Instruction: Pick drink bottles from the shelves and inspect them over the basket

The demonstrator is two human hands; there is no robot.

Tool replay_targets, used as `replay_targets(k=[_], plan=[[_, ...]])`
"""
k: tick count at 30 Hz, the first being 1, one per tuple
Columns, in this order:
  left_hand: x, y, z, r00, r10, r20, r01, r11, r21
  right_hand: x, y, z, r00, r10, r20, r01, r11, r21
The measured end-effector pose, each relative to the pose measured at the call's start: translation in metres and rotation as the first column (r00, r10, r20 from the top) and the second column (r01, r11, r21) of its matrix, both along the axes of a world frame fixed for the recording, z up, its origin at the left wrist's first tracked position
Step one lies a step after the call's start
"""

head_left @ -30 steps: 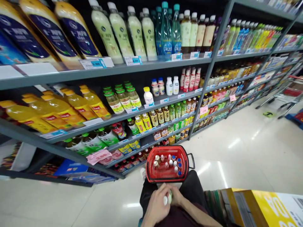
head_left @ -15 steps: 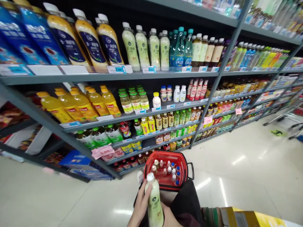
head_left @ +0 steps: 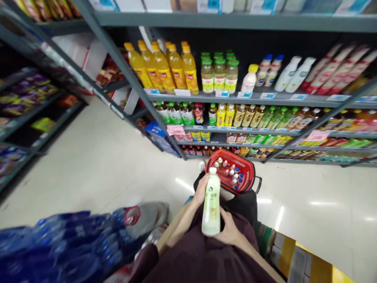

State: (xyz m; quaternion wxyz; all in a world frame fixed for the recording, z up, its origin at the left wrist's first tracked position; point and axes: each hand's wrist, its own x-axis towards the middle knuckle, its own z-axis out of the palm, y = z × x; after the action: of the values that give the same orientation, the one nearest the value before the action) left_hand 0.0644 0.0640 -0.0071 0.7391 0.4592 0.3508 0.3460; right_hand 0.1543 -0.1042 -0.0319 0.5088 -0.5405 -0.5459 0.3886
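Observation:
A pale green drink bottle (head_left: 211, 206) with a white cap is held upright, slightly tilted, in front of my body. My left hand (head_left: 201, 192) grips its upper side, the fingers partly hidden behind it. Around the lower right side of the bottle closes my right hand (head_left: 229, 228), its fingertips also out of sight. Just beyond my knees a red shopping basket (head_left: 251, 173) stands on the floor. Inside it are several small bottles with white, pink and blue caps (head_left: 235, 175).
A grey shelf rack (head_left: 253, 100) full of drinks runs across ahead, with orange juice bottles (head_left: 176, 72) at left. Packs of blue-wrapped bottles (head_left: 67, 243) are stacked at lower left. Yellow and grey boxes (head_left: 306, 255) stand at lower right. Another snack shelf (head_left: 29, 106) is far left.
The view has swung down and to the left, so the rack and basket sit differently in it. The bottle, still in both hands, now shows whole down to its base.

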Motion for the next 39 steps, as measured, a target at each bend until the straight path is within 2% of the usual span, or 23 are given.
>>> replay_targets(k=[4, 7, 10, 14, 20, 28, 39], plan=[[-0.004, -0.002, -0.001, 0.994, 0.105, 0.009, -0.105, 0.994, 0.010, 0.006, -0.008, -0.016, 0.995, -0.002, 0.097, -0.008, 0.995, 0.104], [-0.005, -0.002, -0.002, 0.985, 0.170, 0.038, -0.171, 0.985, 0.028, 0.011, -0.013, -0.024, 0.990, -0.017, 0.143, 0.001, 0.994, 0.112], [-0.006, -0.001, -0.004, 0.971, 0.231, 0.057, -0.233, 0.972, 0.028, 0.013, -0.014, -0.023, 0.991, -0.025, 0.135, 0.016, 0.998, 0.063], [-0.008, -0.001, -0.004, 0.950, 0.309, 0.048, -0.309, 0.951, -0.016, 0.012, -0.010, -0.015, 1.000, -0.016, 0.017, 0.015, 1.000, 0.017], [-0.011, -0.001, 0.002, 0.951, 0.302, 0.072, -0.299, 0.953, -0.047, 0.008, -0.008, -0.012, 0.993, -0.074, -0.097, 0.068, 0.995, -0.068], [-0.012, -0.001, 0.001, 0.969, 0.244, 0.043, -0.243, 0.969, -0.036, 0.008, -0.010, -0.016, 0.989, 0.037, -0.145, -0.048, 0.996, -0.076], [-0.014, 0.000, -0.001, 0.973, 0.224, 0.055, -0.224, 0.975, -0.008, 0.007, -0.008, -0.015, 0.988, 0.018, -0.155, -0.038, 0.991, -0.126]])
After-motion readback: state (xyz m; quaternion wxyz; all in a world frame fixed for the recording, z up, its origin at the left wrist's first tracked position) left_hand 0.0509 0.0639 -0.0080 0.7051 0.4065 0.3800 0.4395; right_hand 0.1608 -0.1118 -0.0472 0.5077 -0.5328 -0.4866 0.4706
